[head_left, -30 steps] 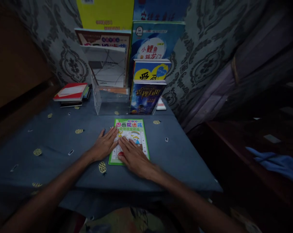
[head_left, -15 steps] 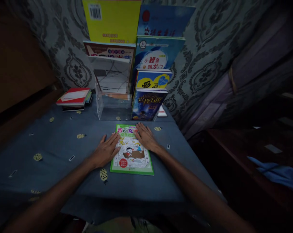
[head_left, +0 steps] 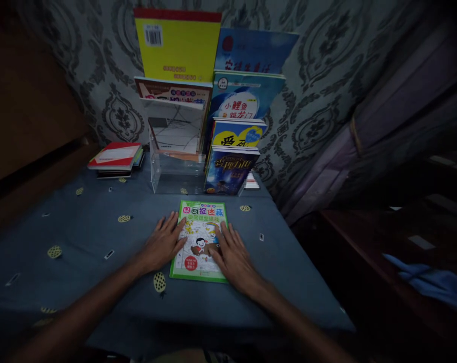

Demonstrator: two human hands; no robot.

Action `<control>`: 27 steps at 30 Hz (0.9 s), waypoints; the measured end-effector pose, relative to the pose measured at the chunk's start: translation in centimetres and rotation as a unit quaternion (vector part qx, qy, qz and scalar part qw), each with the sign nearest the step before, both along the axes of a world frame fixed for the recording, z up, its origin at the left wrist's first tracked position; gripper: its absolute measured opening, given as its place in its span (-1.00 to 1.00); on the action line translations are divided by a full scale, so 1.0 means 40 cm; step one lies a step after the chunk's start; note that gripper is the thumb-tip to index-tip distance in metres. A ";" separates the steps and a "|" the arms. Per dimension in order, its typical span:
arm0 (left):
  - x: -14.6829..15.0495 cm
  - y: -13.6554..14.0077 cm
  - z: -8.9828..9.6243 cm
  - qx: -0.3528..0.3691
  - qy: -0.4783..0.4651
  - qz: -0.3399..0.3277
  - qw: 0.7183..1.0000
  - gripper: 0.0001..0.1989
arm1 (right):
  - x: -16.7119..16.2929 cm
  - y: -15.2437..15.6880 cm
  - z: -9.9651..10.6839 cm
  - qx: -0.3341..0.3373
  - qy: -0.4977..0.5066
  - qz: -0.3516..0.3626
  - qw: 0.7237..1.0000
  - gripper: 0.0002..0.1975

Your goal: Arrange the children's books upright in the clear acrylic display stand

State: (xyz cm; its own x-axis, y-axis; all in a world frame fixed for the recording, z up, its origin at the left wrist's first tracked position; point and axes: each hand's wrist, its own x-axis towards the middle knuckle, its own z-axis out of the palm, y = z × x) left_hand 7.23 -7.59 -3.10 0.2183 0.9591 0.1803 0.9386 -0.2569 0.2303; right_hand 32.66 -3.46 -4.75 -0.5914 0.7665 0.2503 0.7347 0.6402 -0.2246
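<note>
A green-bordered picture book (head_left: 202, 262) lies flat on the cloth-covered table, its cover facing up with drawn children and Chinese characters. My left hand (head_left: 163, 245) rests at its left edge, fingers stretched out and the thumb on the cover. Over the right side of the cover lies my right hand (head_left: 234, 254), fingers extended and thumb reaching inward. Neither hand grips the book. Part of its right edge is hidden under my right hand.
Behind the book stands a clear acrylic rack (head_left: 175, 174) with several books in tiers, among them a yellow book (head_left: 179, 48) and a dark blue book (head_left: 230, 171). A stack of books topped by a red one (head_left: 117, 154) lies at the left. A curtain (head_left: 327, 161) hangs at the right.
My right hand has slid from the book's top right corner down toward me, uncovering the title. My left hand stays by the left edge. The view has tilted up slightly.
</note>
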 end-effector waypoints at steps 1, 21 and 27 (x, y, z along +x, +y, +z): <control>-0.002 0.002 -0.001 -0.003 -0.020 0.001 1.000 -0.44 | 0.004 -0.011 0.002 0.000 -0.002 0.005 1.000 -0.38; 0.139 0.075 0.091 -0.151 -0.847 0.188 0.474 -0.82 | 0.026 0.016 -0.058 -0.043 0.128 0.025 0.991 -0.39; 0.123 0.065 0.108 -0.122 -0.848 0.206 0.472 -0.70 | 0.017 0.044 -0.065 -0.098 0.276 -0.046 0.955 -0.43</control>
State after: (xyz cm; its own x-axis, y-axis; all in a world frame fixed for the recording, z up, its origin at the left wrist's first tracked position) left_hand 12.13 -5.00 1.21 -0.2553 0.8946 -0.3668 -0.6913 0.0963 0.7162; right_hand 33.34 -1.69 -7.37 -0.3385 0.8730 0.3512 0.5208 0.4847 -0.7028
